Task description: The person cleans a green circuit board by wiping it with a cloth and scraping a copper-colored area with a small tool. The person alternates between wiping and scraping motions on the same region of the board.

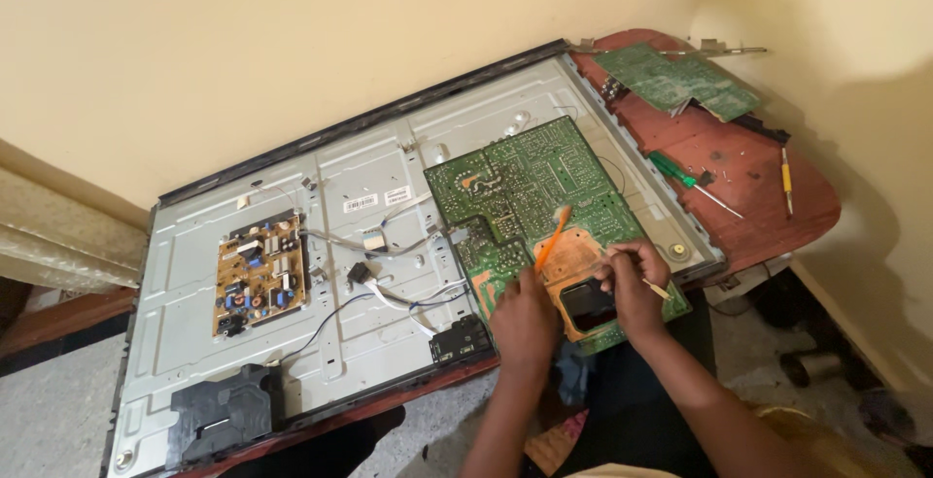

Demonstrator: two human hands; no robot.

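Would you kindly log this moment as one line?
left hand: holds orange tool | right hand: holds thin stick | both over green circuit board | on TV back panel

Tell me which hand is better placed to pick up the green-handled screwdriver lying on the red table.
Right. The right hand sits at the green circuit board's right edge, on the side where the green-handled screwdriver lies on the red table. The left hand grips an orange tool and would have to cross over.

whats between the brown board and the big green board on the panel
In the head view, bare metal panel with loose wires and a small connector lies between the brown board and green board.
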